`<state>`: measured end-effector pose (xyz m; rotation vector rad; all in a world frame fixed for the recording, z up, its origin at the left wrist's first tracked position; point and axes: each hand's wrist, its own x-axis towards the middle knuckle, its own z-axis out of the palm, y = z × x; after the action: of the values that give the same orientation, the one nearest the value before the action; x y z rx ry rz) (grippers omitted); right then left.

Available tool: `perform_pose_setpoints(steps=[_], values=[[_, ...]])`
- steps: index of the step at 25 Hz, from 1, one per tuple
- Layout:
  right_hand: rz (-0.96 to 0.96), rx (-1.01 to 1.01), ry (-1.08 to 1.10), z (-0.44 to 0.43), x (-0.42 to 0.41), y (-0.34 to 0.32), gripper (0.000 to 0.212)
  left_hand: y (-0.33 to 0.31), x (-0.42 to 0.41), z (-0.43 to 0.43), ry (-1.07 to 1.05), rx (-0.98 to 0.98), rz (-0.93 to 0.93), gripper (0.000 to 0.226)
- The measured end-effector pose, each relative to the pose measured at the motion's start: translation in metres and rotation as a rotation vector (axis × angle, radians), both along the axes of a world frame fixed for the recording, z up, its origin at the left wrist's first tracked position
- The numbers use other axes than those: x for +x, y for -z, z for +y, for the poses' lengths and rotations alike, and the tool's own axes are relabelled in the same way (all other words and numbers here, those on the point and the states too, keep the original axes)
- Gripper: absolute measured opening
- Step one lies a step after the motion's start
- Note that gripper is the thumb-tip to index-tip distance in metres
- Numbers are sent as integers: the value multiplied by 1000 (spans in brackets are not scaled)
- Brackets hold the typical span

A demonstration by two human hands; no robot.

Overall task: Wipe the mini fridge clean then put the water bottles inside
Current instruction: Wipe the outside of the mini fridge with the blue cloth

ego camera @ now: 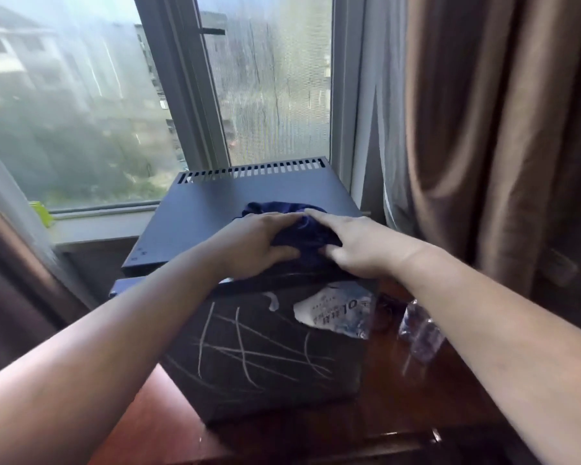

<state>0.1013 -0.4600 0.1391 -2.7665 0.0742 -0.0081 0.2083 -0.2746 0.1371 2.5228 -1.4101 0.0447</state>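
A small dark box-shaped mini fridge (249, 203) with a slotted vent along its back edge stands on a reddish-brown wooden table (168, 407) right in front of the window (81, 95); its door faces the person and is shut, the front panel crossed with pale chalky scratch marks, and a torn white-and-blue paper label (336, 312) is stuck near the door's upper right corner. On top of the fridge, toward the front edge, lies a bunched dark blue cloth (299, 226); both hands are on it. The left hand (252, 243) rests palm down over the cloth's left side, its fingers curled into the fabric and the thumb tucked under the near fold, so it grasps the cloth; the right hand (359, 243) lies on the cloth's right side with fingers stretched fairly flat and the index finger reaching over the top of the bundle, pressing rather than clenching; the fingertips of the two hands nearly meet on the crest of the cloth. To the right of the fridge, on the table and partly behind the right forearm, lie clear plastic water bottles (420, 330), blurred, so I cannot tell how many; they are outside the fridge, just beside its right wall. Heavy brown curtains (483, 129) hang at the right.
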Motion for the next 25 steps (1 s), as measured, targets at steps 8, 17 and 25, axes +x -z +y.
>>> perform_pose_setpoints(steps=[8,17,25], values=[[-3,3,99,9,-56,1,74,12,-75,-5,-70,-68,-99,67],[-1,-5,12,93,-26,-4,71,9,-62,86,-161,-41,-48,67],[-155,73,-20,221,26,27,72,26,-17,213,-305,-70,-96,63]])
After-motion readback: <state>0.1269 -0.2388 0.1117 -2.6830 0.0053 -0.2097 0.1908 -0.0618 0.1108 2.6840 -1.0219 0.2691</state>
